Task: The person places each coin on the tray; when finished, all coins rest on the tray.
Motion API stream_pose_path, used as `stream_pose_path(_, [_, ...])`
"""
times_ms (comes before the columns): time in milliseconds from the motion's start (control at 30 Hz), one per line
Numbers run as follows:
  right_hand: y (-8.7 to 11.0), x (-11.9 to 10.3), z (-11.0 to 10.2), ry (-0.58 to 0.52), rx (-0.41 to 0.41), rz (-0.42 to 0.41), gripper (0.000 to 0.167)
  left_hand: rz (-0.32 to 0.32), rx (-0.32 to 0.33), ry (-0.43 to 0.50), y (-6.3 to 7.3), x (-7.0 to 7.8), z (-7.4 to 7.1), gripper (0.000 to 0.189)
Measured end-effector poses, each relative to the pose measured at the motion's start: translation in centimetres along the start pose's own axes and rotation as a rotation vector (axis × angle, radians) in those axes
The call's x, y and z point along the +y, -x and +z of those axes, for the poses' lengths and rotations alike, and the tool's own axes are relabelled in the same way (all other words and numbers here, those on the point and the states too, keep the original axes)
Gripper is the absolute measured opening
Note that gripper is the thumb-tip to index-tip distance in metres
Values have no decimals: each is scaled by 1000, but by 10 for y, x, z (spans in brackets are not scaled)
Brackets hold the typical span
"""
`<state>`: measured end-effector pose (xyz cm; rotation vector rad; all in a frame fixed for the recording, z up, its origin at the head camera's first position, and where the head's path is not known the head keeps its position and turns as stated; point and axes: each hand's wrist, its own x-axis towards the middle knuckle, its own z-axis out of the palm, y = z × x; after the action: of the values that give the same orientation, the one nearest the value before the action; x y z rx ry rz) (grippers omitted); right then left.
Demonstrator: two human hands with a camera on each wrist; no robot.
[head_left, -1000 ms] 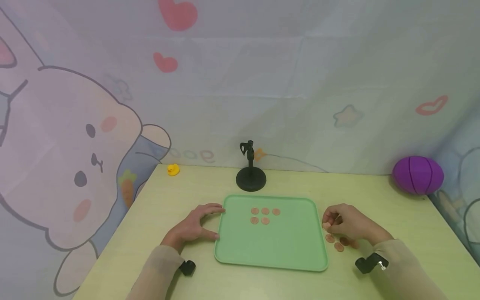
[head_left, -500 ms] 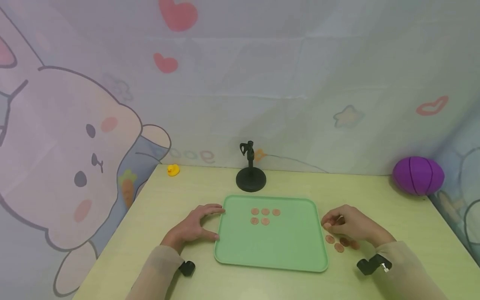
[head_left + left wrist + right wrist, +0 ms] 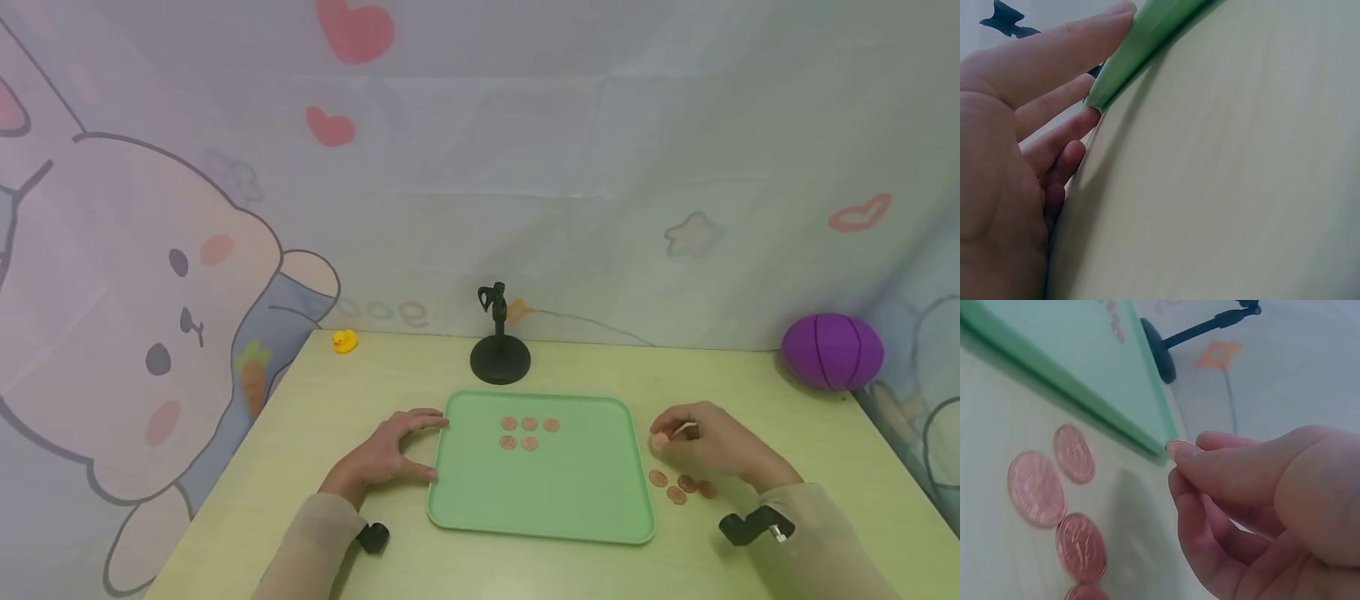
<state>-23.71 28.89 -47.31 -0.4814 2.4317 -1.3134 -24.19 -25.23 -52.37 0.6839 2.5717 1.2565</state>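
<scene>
Between thumb and fingers, my right hand pinches a copper coin, raised over the table just right of the green tray. Several more copper coins lie on the table below that hand, close to the tray's right edge. Inside the tray, other coins lie flat in two rows, three in the far row and two in the nearer one. My left hand touches the tray's left rim with spread, fairly straight fingers; the left wrist view shows its thumb against the green rim.
Behind the tray stands a black stand with a round base. A yellow toy duck sits at the back left and a purple ball at the back right corner. A printed cloth hangs behind the pale table.
My right hand has moved slightly up and right, away from the tray edge, with the coin now plainly showing in its pinch. The left hand and tray stay put.
</scene>
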Motion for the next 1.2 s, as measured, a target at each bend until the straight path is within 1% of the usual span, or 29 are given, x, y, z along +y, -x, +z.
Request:
stream_pose_path(133, [-5, -1, -2, 49, 55, -70, 28, -2, 3, 5, 1, 1, 0, 77])
stream_pose_path(300, [-12, -8, 2, 67, 66, -119, 28, 11, 6, 2, 0, 2, 0, 76])
stream_pose_path(400, [-17, -12, 6, 60, 58, -133, 28, 20, 8, -1, -1, 1, 0, 76])
stream_pose_path(600, [-29, -19, 19, 22, 21, -110, 26, 16, 5, 6, 0, 0, 0, 75])
stream_pose_path(800, [-41, -28, 35, 14, -19, -141, 27, 16, 7, -6, 0, 0, 0, 75])
stream_pose_path(967, [-49, -39, 49, 15, -29, -154, 26, 25, 6, -7, -1, 0, 0, 76])
stream_pose_path(1133, [-56, -44, 61, 24, -50, -192, 25, 19, 4, 4, -1, 0, 0, 76])
stream_pose_path(1200, [-59, -44, 66, 35, -57, -194, 24, 13, 4, 6, 0, 0, 0, 76])
